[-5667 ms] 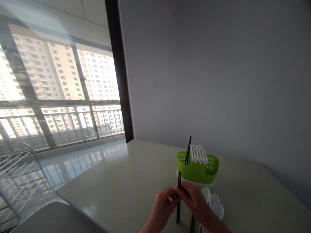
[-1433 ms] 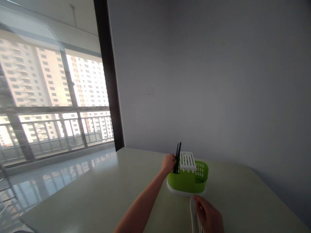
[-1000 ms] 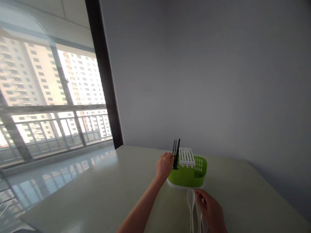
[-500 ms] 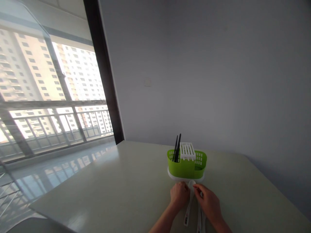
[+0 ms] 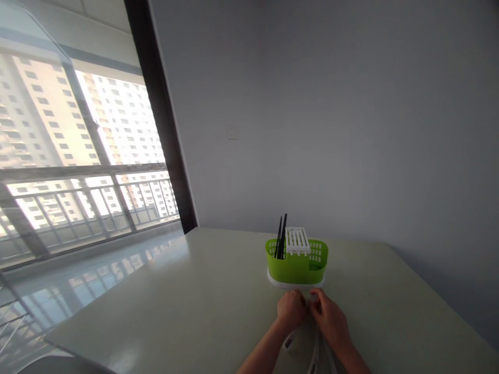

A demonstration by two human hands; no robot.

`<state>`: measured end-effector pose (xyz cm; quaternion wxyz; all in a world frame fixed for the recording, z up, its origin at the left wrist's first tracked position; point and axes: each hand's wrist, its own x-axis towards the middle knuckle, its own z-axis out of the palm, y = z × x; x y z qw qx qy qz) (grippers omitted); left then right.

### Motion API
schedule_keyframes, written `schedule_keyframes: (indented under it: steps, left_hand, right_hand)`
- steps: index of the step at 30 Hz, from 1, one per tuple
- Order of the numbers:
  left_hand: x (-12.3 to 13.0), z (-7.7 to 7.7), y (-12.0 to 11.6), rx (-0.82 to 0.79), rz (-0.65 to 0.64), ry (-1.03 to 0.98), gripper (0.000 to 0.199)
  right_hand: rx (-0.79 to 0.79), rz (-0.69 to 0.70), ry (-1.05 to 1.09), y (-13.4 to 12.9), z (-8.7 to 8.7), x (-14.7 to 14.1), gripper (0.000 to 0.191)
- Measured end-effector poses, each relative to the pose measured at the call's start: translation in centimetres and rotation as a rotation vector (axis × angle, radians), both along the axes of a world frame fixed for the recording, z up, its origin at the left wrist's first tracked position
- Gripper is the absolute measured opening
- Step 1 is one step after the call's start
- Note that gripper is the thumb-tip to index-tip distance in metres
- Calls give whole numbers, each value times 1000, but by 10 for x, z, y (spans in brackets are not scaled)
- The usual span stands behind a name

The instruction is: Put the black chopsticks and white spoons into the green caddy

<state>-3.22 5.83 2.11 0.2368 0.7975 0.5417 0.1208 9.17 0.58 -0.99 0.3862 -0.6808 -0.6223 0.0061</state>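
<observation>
Grey wall rises just behind the pale tabletop, and a tall window with a dark frame stands well to the left of the green caddy. This caddy sits on a white base near the far edge of the tabletop, with a white slotted piece on its top. Black chopsticks stand almost upright in its left compartment.

Just in front of the caddy, the left hand and the right hand meet, touching each other at the fingertips. Both have the fingers closed together on white spoons, whose handles run from the hands toward the near edge. One handle below the left hand shows a small label. How many spoons each grip holds I cannot tell.

To the left of the caddy the tabletop is wide and bare up to its left edge. To the right of the caddy some free surface reaches the right edge near the wall.
</observation>
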Motion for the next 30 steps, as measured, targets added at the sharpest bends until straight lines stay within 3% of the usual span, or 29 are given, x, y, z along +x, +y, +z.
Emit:
schedule_keyframes:
  steps: [4, 11, 17, 24, 27, 30]
  left_hand:
    - [-3, 3, -2, 70, 16, -108, 23]
    - [-37, 27, -30, 360, -37, -340, 20]
    - [-60, 50, -46, 478, -76, -299, 13]
    - [-67, 60, -31, 502, 12, -326, 19]
    - [-76, 80, -14, 543, 88, -376, 27]
    - [-87, 118, 9, 665, 170, -439, 29]
  right_hand:
    - [85, -39, 115, 0, 6, 1, 36]
    - [102, 206, 281, -14, 37, -20, 28]
    - [222, 323, 125, -18, 46, -31, 22]
    - [150, 256, 6, -10, 53, -33, 25]
    - [23, 199, -55, -13, 50, -20, 22]
    - [-124, 43, -126, -15, 43, 3, 19]
